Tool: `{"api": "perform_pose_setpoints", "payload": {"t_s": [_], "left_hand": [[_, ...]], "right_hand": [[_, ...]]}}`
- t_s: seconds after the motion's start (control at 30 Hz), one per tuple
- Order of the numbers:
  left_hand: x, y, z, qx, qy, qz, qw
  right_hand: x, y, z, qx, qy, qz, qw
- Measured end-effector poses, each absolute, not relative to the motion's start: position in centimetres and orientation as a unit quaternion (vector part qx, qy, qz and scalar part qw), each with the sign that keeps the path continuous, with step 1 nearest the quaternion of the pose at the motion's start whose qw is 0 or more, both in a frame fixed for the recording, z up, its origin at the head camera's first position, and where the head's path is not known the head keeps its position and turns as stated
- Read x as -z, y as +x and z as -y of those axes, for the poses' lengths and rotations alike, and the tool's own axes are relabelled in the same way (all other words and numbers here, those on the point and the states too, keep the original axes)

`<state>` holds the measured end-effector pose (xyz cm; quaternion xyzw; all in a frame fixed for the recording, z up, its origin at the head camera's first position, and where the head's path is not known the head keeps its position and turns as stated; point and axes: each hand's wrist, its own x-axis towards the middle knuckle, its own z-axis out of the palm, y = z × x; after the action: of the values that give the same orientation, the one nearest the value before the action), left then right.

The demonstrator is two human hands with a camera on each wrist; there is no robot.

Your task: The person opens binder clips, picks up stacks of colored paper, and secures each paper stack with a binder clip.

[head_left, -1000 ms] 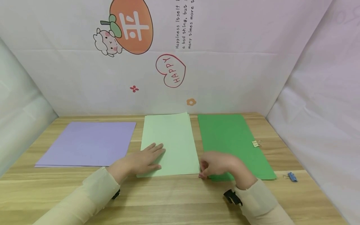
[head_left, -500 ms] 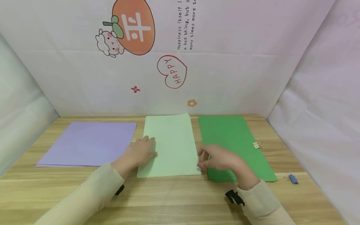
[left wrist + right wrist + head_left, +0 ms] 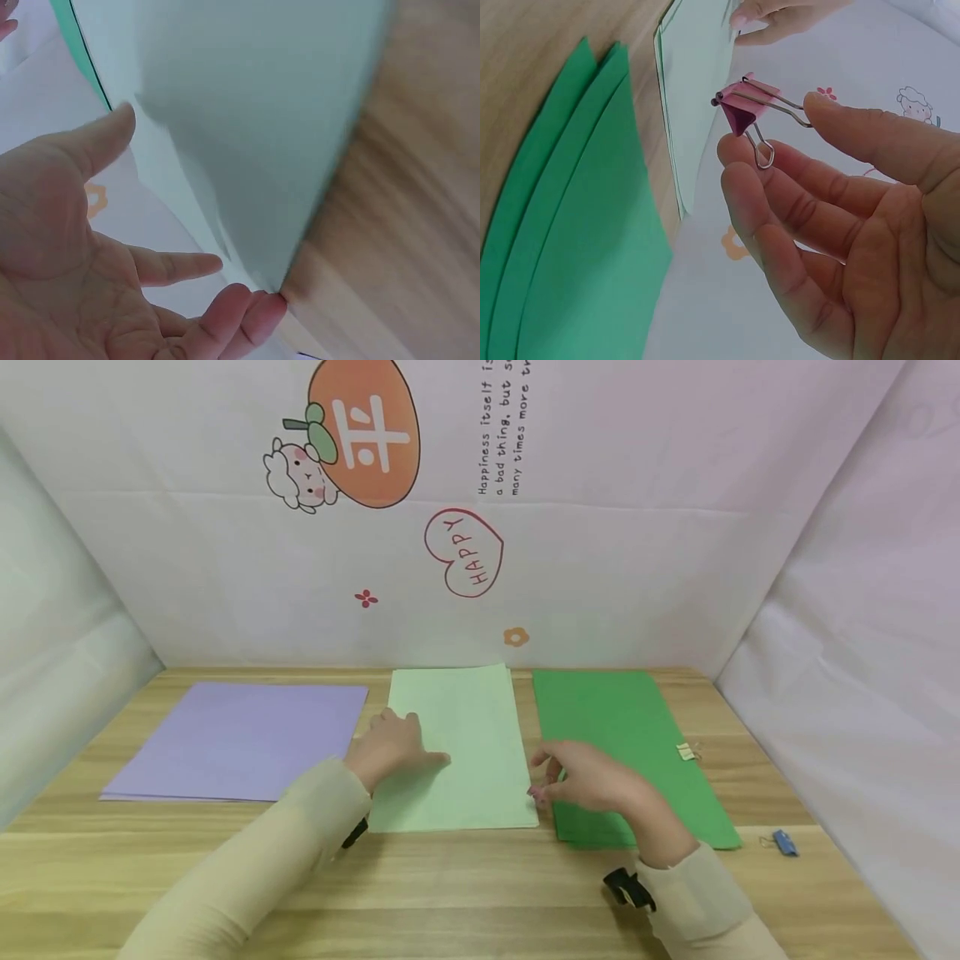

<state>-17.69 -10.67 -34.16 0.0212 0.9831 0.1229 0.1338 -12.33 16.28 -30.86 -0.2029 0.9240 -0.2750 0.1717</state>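
Behind stands "HAPPY" (image 3: 467, 553), the left hand (image 3: 396, 746) spread over mint paper (image 3: 474, 795), the right hand (image 3: 588, 775) pinching a pink clip (image 3: 740, 117).

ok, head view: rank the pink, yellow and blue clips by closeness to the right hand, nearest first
1. Pink clip: pinched in the right hand.
2. Yellow clip: right edge of the green paper.
3. Blue clip: farther right, on the table.

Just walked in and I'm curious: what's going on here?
Someone's right grip pinches a pink binder clip near the right edge of the pale green paper stack. The clip is off the paper. The left grip is at the stack's left edge. Purple sheets lie to its left, dark green sheets to its right.
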Motion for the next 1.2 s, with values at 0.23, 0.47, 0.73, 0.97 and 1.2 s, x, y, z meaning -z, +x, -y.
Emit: {"api": "perform_pose_setpoints", "payload": {"t_s": [0.23, 0.47, 0.73, 0.97, 1.2], "left_hand": [[34.2, -18.5, 10.2, -0.129, 0.001, -0.980, 0.151], [34.1, -19.4, 10.1, -0.132, -0.001, -0.982, 0.135], [34.1, -19.3, 9.3, -0.133, -0.008, -0.981, 0.139], [34.7, -19.1, 9.8, -0.187, -0.019, -0.972, 0.141], [35.0, -19.4, 11.0, -0.202, -0.019, -0.969, 0.143]], "right_hand": [[30.9, -12.6, -16.5, 0.278, -0.196, -0.926, 0.166], [30.8, -12.7, -16.7, 0.280, -0.193, -0.929, 0.148], [30.3, -12.6, -16.9, 0.304, -0.165, -0.930, 0.123], [30.3, -12.8, -17.3, 0.316, -0.150, -0.930, 0.114], [30.4, -13.1, -17.6, 0.325, -0.149, -0.928, 0.108]]}}
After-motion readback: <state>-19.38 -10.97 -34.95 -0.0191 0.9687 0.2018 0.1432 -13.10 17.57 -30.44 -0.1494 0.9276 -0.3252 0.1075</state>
